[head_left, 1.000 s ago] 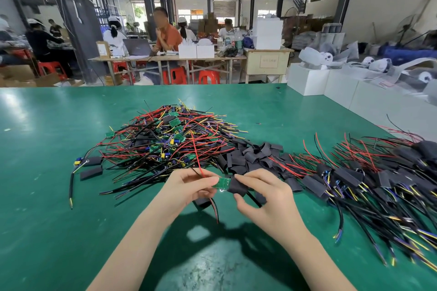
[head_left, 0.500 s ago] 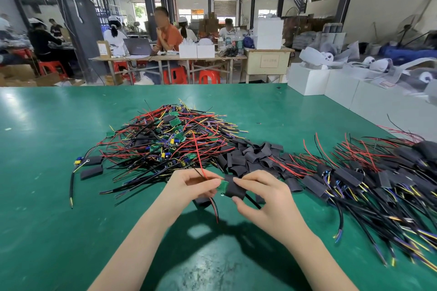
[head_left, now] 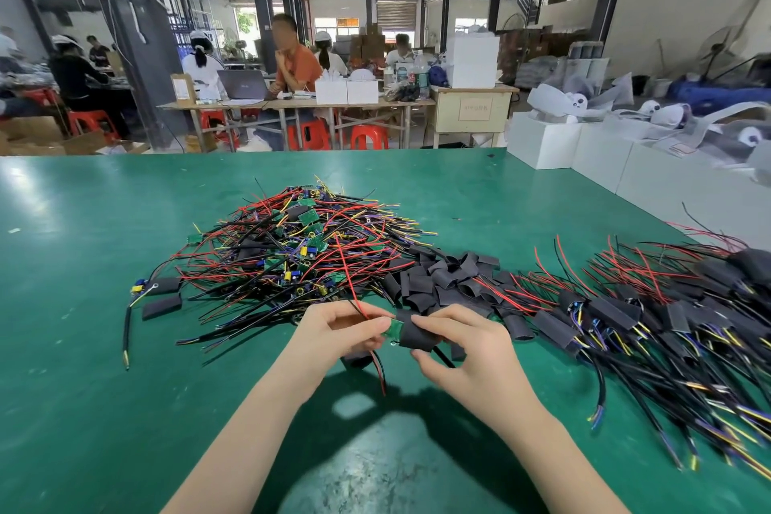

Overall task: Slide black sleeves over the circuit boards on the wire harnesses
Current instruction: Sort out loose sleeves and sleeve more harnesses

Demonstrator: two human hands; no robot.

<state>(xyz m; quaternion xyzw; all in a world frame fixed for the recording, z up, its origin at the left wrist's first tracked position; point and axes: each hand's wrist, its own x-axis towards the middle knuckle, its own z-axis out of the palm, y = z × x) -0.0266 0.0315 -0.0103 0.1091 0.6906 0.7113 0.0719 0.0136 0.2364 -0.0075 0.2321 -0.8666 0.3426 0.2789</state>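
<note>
Above the counter (head_left: 83, 346), the light, stiff circuit board (head_left: 392, 326) is pinched by the left hand (head_left: 342, 330) while the soft, limp black sleeve (head_left: 417, 336), best gripped at its sides, is pinched by the right hand (head_left: 463, 351).

Black sleeve (head_left: 418, 333), partway over small green circuit board (head_left: 392, 325); board's left end exposed. Red wire (head_left: 348, 275) rises from it; black cable (head_left: 442, 357) exits right.

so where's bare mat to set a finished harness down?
Bare: green mat left of the left hand, and the far strip behind the unsleeved harness pile. Crowded: loose sleeves mid-table, finished harnesses filling the right.
</note>
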